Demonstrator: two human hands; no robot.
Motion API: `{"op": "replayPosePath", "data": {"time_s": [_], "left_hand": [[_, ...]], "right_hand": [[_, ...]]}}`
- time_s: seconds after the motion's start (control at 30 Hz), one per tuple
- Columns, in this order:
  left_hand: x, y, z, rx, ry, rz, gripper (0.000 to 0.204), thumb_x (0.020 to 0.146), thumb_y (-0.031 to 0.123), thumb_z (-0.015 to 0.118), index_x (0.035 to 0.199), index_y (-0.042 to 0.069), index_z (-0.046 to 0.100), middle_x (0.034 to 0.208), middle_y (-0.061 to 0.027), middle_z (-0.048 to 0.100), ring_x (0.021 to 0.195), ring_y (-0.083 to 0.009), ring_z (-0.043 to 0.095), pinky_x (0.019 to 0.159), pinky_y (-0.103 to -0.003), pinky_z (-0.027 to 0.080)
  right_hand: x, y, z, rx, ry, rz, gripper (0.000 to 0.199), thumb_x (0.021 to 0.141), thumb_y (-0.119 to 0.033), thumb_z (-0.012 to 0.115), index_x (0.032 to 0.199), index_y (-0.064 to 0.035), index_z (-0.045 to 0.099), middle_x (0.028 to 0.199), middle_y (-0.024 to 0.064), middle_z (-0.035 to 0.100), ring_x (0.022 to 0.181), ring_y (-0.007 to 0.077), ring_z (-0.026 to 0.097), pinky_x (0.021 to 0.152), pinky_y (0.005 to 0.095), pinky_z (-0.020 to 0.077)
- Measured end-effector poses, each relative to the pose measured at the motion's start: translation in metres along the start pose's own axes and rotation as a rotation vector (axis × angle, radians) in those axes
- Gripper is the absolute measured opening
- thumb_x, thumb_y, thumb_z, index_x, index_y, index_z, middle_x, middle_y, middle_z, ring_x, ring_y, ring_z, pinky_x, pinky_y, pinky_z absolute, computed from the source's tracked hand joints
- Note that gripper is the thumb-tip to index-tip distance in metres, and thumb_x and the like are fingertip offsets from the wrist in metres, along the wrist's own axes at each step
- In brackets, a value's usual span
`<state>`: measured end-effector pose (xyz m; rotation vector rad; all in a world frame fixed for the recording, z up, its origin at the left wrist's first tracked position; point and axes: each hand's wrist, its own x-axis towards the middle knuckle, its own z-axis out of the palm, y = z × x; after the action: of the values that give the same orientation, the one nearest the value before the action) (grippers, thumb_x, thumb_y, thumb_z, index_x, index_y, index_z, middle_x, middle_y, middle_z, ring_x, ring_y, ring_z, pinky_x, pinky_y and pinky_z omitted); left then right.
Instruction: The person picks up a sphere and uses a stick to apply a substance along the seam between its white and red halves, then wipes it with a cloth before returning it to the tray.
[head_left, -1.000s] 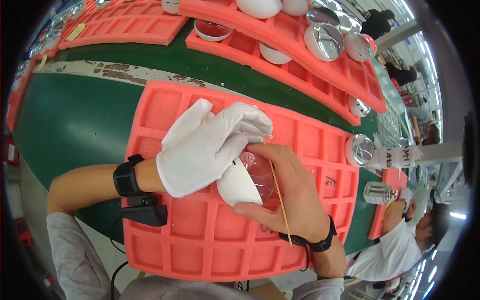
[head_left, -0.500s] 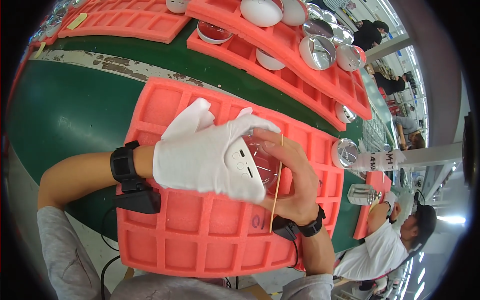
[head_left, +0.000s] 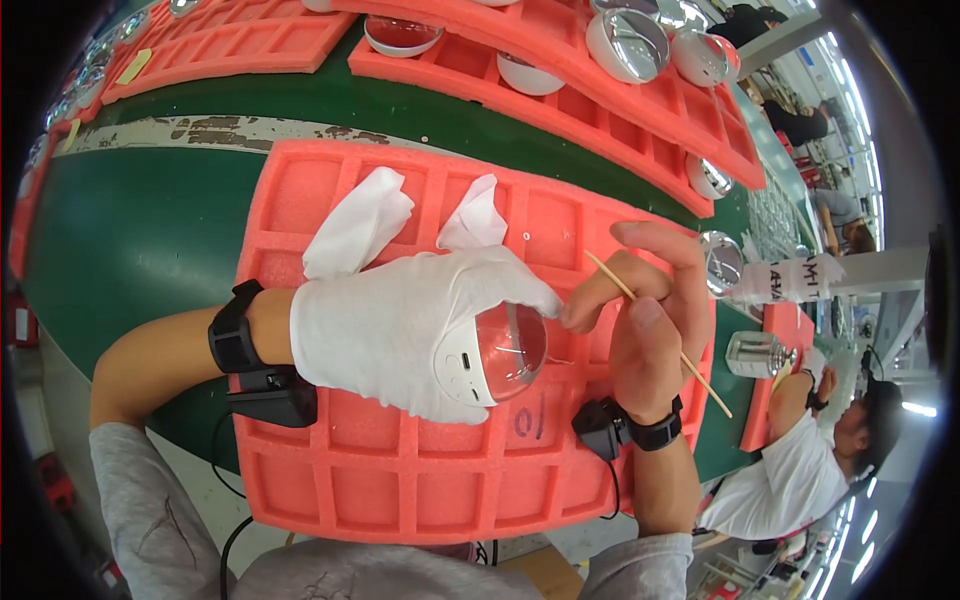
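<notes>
Factory assembly line: long green desk [head_left: 120, 250], rows of coral foam trays [head_left: 330, 480] holding shiny domed parts [head_left: 627, 42], co-worker in white [head_left: 790, 480] alongside, further workstations behind.

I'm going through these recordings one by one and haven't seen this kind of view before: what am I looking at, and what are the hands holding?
There is no machine here. A fisheye camera worn on a person's head looks down at their own two hands, so straight edges bend. The left hand, in a white glove, holds a small white device with a clear glass dome. The bare right hand holds a thin wooden stick. Below lies a red foam tray of square pockets on a green table, with white cloths on it. Further trays hold round domes. Another person sits at lower right.
</notes>
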<state>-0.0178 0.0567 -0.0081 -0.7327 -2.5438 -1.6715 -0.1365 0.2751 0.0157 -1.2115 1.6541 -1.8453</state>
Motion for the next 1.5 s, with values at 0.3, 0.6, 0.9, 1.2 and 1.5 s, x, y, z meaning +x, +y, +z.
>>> {"op": "replayPosePath", "data": {"time_s": [0.3,0.6,0.9,1.2,1.5], "left_hand": [[0.004,0.001,0.005,-0.27,-0.043,-0.141,0.064,0.073,0.022,0.081,0.127,0.003,0.052,0.114,-0.0151,0.06,0.101,-0.0317,0.064,0.085,-0.039,0.054],[0.001,-0.004,0.008,-0.005,0.018,-0.042,0.066,0.07,0.02,0.084,0.126,0.003,0.053,0.114,-0.0153,0.061,0.101,-0.0318,0.065,0.085,-0.038,0.054],[0.004,0.0,0.018,0.27,0.174,0.063,0.058,0.065,0.018,0.088,0.115,0.008,0.061,0.109,-0.0076,0.066,0.096,-0.0226,0.065,0.088,-0.036,0.044],[0.004,-0.006,0.022,0.599,0.304,0.088,0.049,0.067,0.031,0.085,0.108,0.014,0.063,0.091,0.0036,0.068,0.072,-0.0135,0.063,0.085,-0.038,0.029],[0.004,0.003,0.016,0.768,0.278,0.069,0.05,0.067,0.037,0.085,0.106,0.014,0.064,0.088,0.0032,0.067,0.064,-0.0146,0.061,0.084,-0.037,0.03]], "right_hand": [[-0.002,-0.016,0.009,0.006,0.018,-0.013,0.045,0.107,-0.039,0.04,0.105,0.0038,0.053,0.075,0.0187,0.069,0.053,0.0212,0.062,0.053,0.0297,0.0504],[-0.002,-0.016,0.007,0.139,-0.179,0.069,0.053,0.108,-0.043,0.037,0.089,0.0019,0.06,0.062,0.0137,0.065,0.052,0.0204,0.061,0.052,0.0288,0.0484],[-0.002,-0.014,0.011,0.141,-0.224,0.03,0.033,0.103,-0.019,0.052,0.097,0.0098,0.066,0.078,0.0137,0.069,0.065,0.0205,0.07,0.062,0.0303,0.0555],[-0.001,-0.018,0.023,-0.083,-0.241,0.076,0.042,0.106,-0.029,0.049,0.09,0.0076,0.063,0.067,0.0134,0.068,0.054,0.0208,0.066,0.054,0.0307,0.0507],[0.0,-0.014,0.031,-0.181,-0.207,0.017,0.042,0.105,-0.029,0.052,0.092,0.0097,0.061,0.068,0.0153,0.067,0.051,0.0181,0.064,0.047,0.0257,0.0477]]}}
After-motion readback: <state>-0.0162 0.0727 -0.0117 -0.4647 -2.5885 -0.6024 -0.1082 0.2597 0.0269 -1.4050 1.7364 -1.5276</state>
